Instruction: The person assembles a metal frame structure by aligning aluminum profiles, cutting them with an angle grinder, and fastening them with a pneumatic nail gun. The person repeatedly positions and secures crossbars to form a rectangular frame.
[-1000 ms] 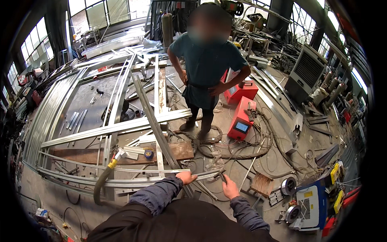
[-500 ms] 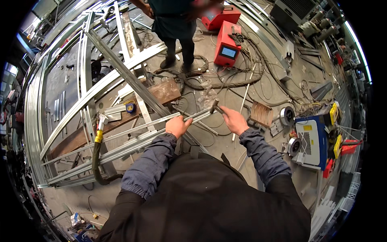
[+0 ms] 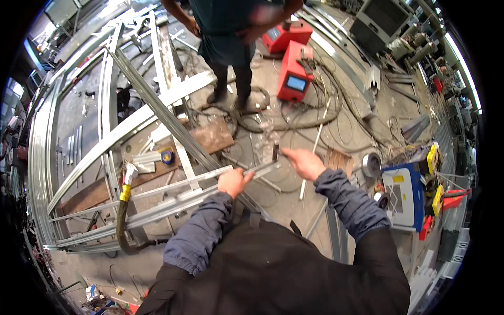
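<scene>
My left hand (image 3: 234,182) is closed round a long silvery metal rail (image 3: 269,169) close to its right end. My right hand (image 3: 307,164) grips a hammer (image 3: 275,151), whose head stands just above that rail end; whether the two touch I cannot tell. Most of the hammer's handle is hidden by the fingers. Leftward, the rail runs alongside other channel pieces of a large metal frame (image 3: 105,137). Below my left hand, another long profile (image 3: 157,107) passes under the rail on a slant.
Across from me stands a person (image 3: 223,31) by two red machines (image 3: 295,73) with coiled cables. A welding torch (image 3: 130,170) and a blue tape measure (image 3: 167,156) lie on the left. Wire spools (image 3: 371,165) and a blue-and-white machine (image 3: 401,197) are on the right.
The whole view has shifted slightly. My right hand and the hammer sit a little lower, and the hammer head looks turned more upright. My left hand keeps its hold on the rail.
</scene>
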`<state>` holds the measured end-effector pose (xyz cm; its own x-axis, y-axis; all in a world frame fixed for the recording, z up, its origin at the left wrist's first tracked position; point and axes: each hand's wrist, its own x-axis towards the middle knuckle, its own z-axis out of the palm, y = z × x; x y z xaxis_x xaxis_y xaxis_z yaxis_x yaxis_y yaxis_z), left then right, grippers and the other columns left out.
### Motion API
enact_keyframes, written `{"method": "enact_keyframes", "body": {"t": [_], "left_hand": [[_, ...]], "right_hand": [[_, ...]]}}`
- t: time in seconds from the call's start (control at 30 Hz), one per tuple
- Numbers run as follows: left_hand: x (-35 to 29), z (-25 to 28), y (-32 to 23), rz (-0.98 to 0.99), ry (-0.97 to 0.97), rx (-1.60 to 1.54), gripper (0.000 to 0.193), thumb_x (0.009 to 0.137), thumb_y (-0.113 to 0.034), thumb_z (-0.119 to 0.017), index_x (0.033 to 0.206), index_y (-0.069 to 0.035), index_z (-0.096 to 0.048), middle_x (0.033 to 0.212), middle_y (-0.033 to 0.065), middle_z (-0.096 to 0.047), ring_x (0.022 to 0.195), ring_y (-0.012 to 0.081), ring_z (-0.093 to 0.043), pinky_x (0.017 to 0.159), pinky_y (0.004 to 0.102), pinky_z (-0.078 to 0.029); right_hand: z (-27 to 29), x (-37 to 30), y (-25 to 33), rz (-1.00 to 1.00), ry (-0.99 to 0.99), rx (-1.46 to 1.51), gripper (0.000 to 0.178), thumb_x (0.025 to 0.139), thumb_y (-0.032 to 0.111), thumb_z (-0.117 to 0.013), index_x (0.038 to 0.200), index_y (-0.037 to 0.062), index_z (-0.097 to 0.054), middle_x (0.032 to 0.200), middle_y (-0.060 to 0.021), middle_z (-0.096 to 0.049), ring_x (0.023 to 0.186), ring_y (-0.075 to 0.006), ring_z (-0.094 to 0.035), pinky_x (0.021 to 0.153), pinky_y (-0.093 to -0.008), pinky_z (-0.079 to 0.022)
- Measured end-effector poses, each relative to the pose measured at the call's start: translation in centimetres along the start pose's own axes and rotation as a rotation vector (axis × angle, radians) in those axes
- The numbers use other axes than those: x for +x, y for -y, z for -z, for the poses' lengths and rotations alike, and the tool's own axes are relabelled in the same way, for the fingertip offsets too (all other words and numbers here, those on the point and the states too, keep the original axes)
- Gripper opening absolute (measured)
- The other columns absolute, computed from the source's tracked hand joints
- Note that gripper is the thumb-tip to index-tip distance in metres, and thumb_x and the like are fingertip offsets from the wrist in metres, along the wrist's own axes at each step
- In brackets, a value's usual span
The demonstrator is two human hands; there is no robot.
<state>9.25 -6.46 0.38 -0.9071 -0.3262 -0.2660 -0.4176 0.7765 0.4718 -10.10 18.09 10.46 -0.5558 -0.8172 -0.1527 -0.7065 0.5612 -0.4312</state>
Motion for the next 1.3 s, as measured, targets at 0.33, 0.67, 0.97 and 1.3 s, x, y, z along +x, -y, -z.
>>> {"method": "enact_keyframes", "body": {"t": [0.33, 0.67, 0.97, 1.3], "left_hand": [[-0.9, 2.5, -1.2, -0.005, 0.133, -0.018, 0.078, 0.105, -0.074, -0.048, 0.104, -0.002, -0.08, 0.1, 0.0228, -0.08, 0.099, 0.0437, -0.076, 0.086, 0.0543, -0.06], [-0.8, 2.0, -0.5, 0.012, 0.111, -0.001, 0.076, 0.105, -0.073, -0.049, 0.1, -0.004, -0.08, 0.096, 0.0226, -0.079, 0.096, 0.0422, -0.077, 0.082, 0.0535, -0.06], [-0.5, 1.0, -1.0, 0.023, 0.079, 0.06, 0.075, 0.102, -0.077, -0.05, 0.107, -0.009, -0.083, 0.099, 0.0226, -0.08, 0.098, 0.0429, -0.077, 0.084, 0.0538, -0.059], [-0.3, 0.9, -1.1, 0.004, 0.047, 0.084, 0.073, 0.101, -0.075, -0.054, 0.097, -0.007, -0.08, 0.094, 0.0234, -0.079, 0.093, 0.0425, -0.077, 0.081, 0.0545, -0.059]], "right_hand": [[1.8, 0.5, 1.2, -0.026, 0.195, -0.087, 0.043, 0.105, 0.025, -0.054, 0.146, 0.0229, -0.066, 0.108, -0.0238, -0.078, 0.101, -0.0455, -0.075, 0.084, -0.0586, -0.059], [2.5, 0.5, 1.8, -0.032, 0.278, -0.028, 0.04, 0.106, 0.025, -0.054, 0.144, 0.0196, -0.066, 0.108, -0.025, -0.078, 0.102, -0.0472, -0.074, 0.087, -0.0585, -0.058], [1.4, 1.1, -0.7, -0.027, 0.352, 0.05, 0.055, 0.1, 0.021, -0.055, 0.154, 0.0156, -0.06, 0.129, -0.0261, -0.074, 0.116, -0.0464, -0.072, 0.096, -0.0554, -0.057], [3.9, 0.6, 1.3, -0.075, 0.356, 0.066, 0.05, 0.104, 0.026, -0.054, 0.153, 0.0199, -0.063, 0.131, -0.0219, -0.075, 0.12, -0.0428, -0.072, 0.101, -0.0534, -0.056]]}}
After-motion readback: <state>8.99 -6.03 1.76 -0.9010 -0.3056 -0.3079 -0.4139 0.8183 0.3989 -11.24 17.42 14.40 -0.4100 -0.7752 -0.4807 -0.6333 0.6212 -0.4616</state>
